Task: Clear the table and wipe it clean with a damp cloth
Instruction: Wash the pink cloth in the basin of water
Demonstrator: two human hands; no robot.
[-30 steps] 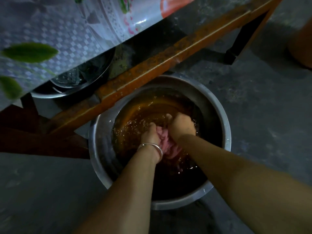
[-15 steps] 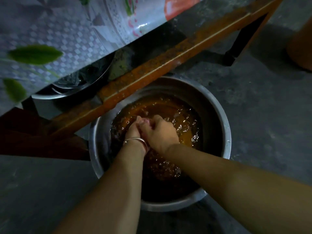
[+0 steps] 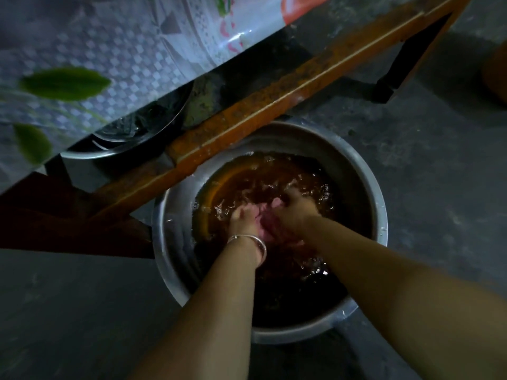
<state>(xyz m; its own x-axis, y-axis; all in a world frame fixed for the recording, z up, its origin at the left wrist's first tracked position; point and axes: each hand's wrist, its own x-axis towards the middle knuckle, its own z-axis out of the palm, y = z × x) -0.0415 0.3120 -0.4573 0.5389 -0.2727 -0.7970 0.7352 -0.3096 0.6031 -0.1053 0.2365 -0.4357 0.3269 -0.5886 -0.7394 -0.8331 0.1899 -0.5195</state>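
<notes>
A wide metal basin (image 3: 377,187) of dark brownish water stands on the floor below me. Both of my hands are down in the water, gripping a bunched pink cloth (image 3: 267,224) between them. My left hand (image 3: 242,219), with a silver bangle at the wrist, holds the cloth's left side. My right hand (image 3: 295,209) curls over its right side. The water splashes around my fingers, and part of the cloth is under the surface. The table (image 3: 109,45), covered with a patterned plastic sheet printed with green leaves, fills the upper left.
An orange, rusty crossbar (image 3: 274,105) of the table frame runs diagonally just above the basin's far rim. A second metal bowl (image 3: 131,133) sits under the table. A black table foot (image 3: 384,89) stands at the upper right. Grey concrete floor (image 3: 425,160) surrounds the basin.
Half a second ago my hands were pressed together at the left of the water. They have moved right and apart, and the pink cloth shows between them again.
</notes>
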